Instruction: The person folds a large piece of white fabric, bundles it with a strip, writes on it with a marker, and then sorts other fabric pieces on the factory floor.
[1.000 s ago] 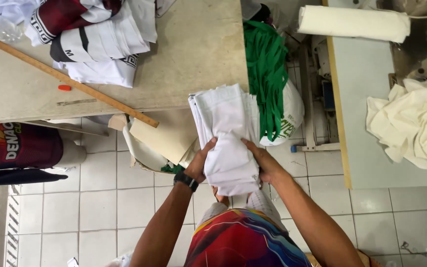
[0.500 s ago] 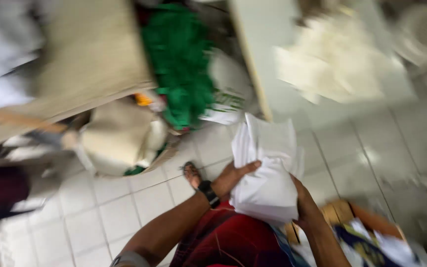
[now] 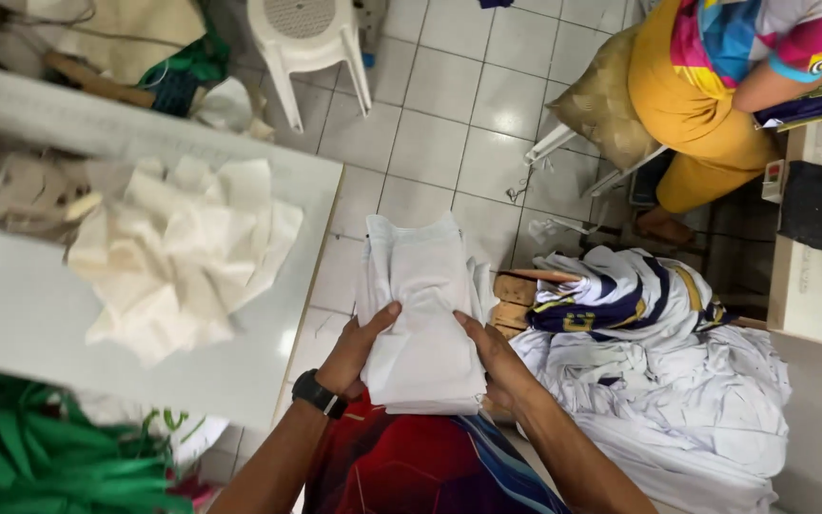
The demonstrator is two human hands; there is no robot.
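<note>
Both hands carry a folded stack of white fabric pieces (image 3: pixel 422 305) in front of my chest. My left hand (image 3: pixel 359 350), with a black watch on the wrist, grips the stack's left side. My right hand (image 3: pixel 497 360) grips its right side from below. To the left stands a white table (image 3: pixel 40 324) bearing a loose heap of cream fabric pieces (image 3: pixel 183 252). On the right, below the stack, lies a pile of white and navy striped garments (image 3: pixel 649 352).
A seated person in yellow trousers (image 3: pixel 706 105) works at a table at the upper right. A white plastic stool (image 3: pixel 311 43) stands on the tiled floor ahead. Green fabric (image 3: pixel 40 457) lies at the lower left. A wooden block (image 3: pixel 520 290) sits beside the garment pile.
I have turned to the right with the white stack still in both hands. The first table and green fabric have slid out left; the white table, stool and seated person have come into view.
</note>
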